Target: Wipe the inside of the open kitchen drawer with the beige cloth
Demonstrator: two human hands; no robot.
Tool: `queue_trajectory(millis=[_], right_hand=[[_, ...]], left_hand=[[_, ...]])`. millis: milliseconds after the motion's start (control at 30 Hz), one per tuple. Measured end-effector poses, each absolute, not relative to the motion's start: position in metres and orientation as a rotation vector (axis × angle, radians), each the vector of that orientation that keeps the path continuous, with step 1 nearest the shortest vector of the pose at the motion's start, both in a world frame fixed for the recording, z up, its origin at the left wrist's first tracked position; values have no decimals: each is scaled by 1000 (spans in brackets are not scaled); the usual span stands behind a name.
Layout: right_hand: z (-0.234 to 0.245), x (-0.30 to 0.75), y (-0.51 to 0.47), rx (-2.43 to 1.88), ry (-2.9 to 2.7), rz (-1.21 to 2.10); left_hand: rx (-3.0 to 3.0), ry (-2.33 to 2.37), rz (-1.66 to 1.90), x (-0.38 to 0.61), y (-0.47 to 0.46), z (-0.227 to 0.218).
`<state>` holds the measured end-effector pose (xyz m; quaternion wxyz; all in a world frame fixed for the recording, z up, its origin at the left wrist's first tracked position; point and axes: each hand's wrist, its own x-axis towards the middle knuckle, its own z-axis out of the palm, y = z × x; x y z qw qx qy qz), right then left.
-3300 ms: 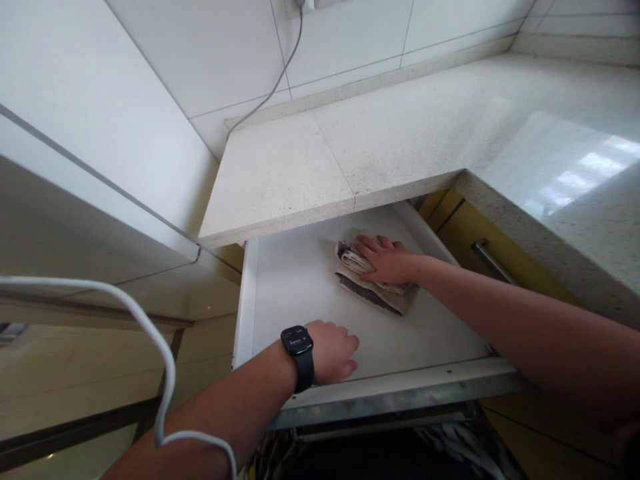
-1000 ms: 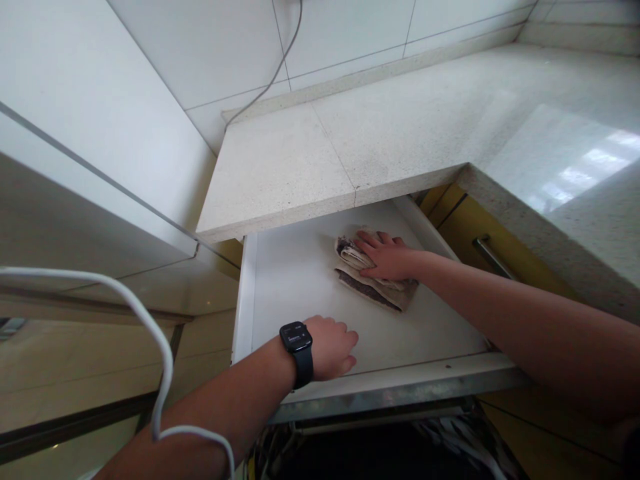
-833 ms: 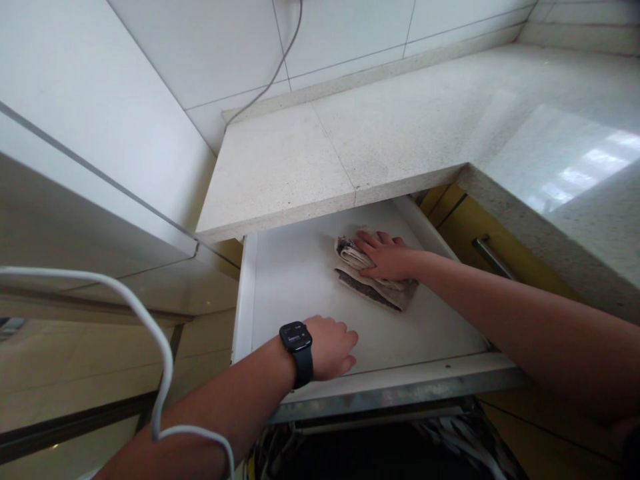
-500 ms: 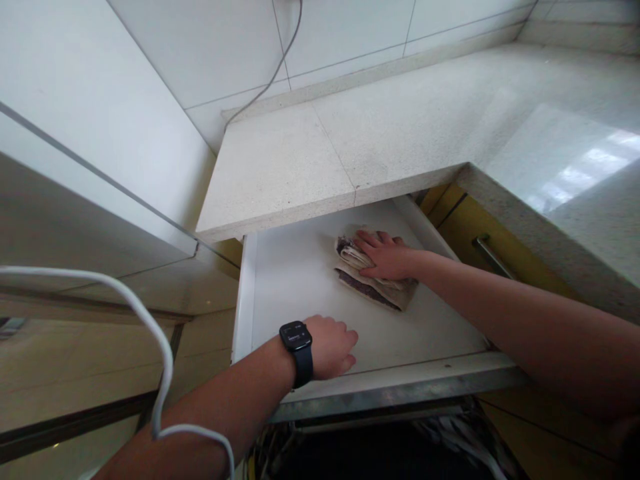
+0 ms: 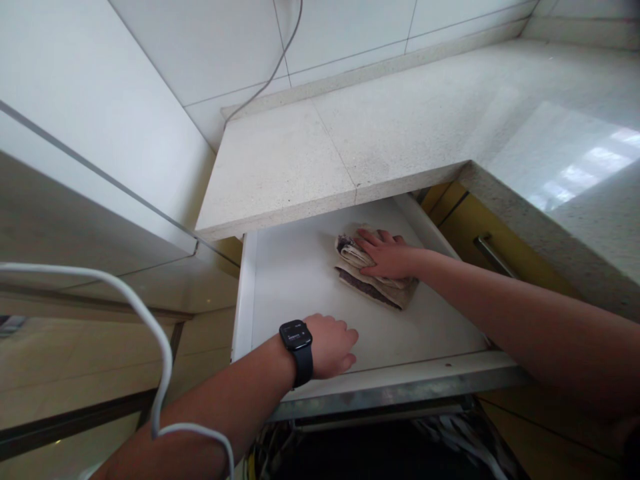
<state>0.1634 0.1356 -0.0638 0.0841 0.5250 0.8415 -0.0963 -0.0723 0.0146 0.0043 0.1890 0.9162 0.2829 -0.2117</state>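
Observation:
A white drawer (image 5: 300, 273) is pulled out from under a speckled stone counter (image 5: 350, 140). A folded beige and dark cloth (image 5: 373, 290) lies on the drawer floor toward the back right. My right hand (image 5: 387, 255) rests flat on top of the cloth with fingers stretched out, pressing it down. My left hand (image 5: 330, 345), with a black watch on the wrist, sits on the drawer floor near the front rim, fingers curled under with nothing visible in them.
A yellow cabinet front with a metal handle (image 5: 493, 257) stands to the right of the drawer. A white cable (image 5: 150, 333) loops across the lower left. A grey cord (image 5: 280, 63) hangs down the tiled wall. A glossy white cabinet side fills the left.
Both hands and the cloth stay in the same spots on the drawer floor; only the camera view shifts slightly.

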Motion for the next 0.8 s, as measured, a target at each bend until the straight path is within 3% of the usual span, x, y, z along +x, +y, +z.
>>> queue_trajectory(millis=[800], right_hand=[[-65,164,137,1562,2509,-290]], left_hand=[[2582,788,-597,-72,15,2]])
